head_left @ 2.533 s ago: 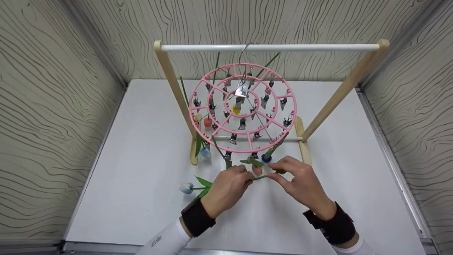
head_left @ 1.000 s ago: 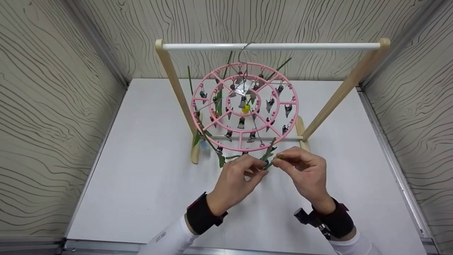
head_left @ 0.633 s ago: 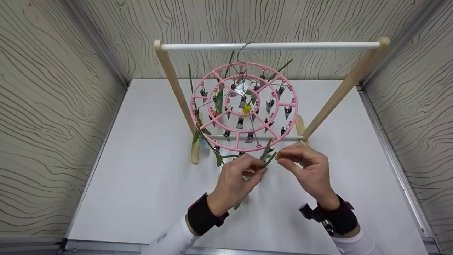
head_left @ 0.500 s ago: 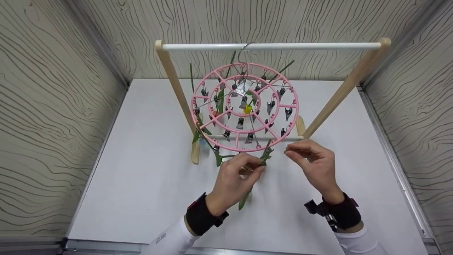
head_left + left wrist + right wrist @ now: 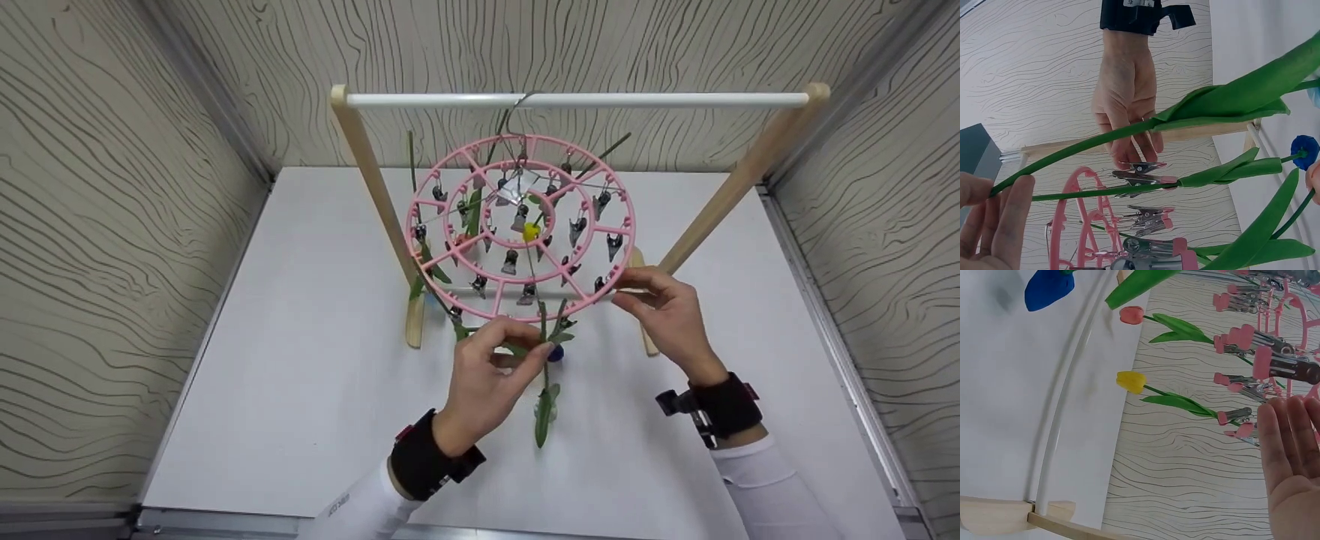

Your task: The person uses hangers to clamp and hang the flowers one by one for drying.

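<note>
My left hand (image 5: 491,371) pinches the stem of an artificial tulip (image 5: 1241,101) between thumb and fingers. Its head points down toward me, and a long green leaf (image 5: 541,427) partly covers the pale blue bloom. My right hand (image 5: 667,315) is at the right front rim of a pink round clip hanger (image 5: 611,228). Its fingertips are right by a metal clip (image 5: 1145,167) with pink tips, and the fingers look fairly straight in the right wrist view. Just behind the held stem, a dark blue tulip (image 5: 555,353) hangs head down from the hanger.
The hanger hooks over a white bar (image 5: 637,99) on a wooden stand (image 5: 371,180). A yellow tulip (image 5: 1130,382), a red tulip (image 5: 1131,315) and others hang from clips. Several bare clips dangle around the rings. The white table (image 5: 300,390) lies below.
My right hand has let go of the stem and moved up and right to the hanger's rim. The tulip in my left hand has swung from lying sideways to hanging head down.
</note>
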